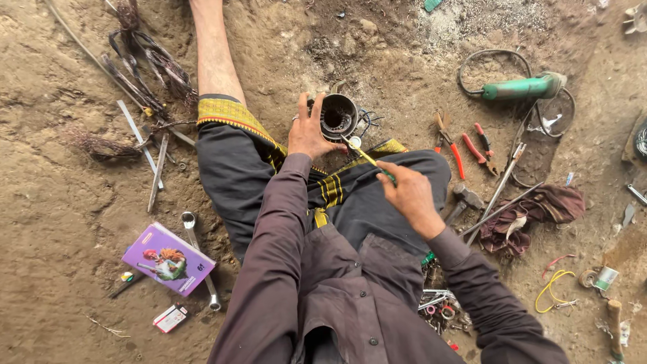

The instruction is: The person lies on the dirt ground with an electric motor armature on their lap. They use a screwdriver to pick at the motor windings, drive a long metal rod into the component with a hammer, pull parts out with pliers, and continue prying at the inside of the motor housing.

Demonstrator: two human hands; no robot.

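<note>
I sit on bare earth with a round metal motor stator standing between my legs. My left hand grips its left side and steadies it. My right hand is closed on a thin yellow-handled tool, whose tip reaches the stator's front rim by a small white piece. Thin wires trail from the stator's right side.
Red-handled pliers and cutters, a hammer, rods and a dark rag lie to the right. A green power tool sits farther back. To the left lie a purple box, a spanner, metal strips and wire bundles.
</note>
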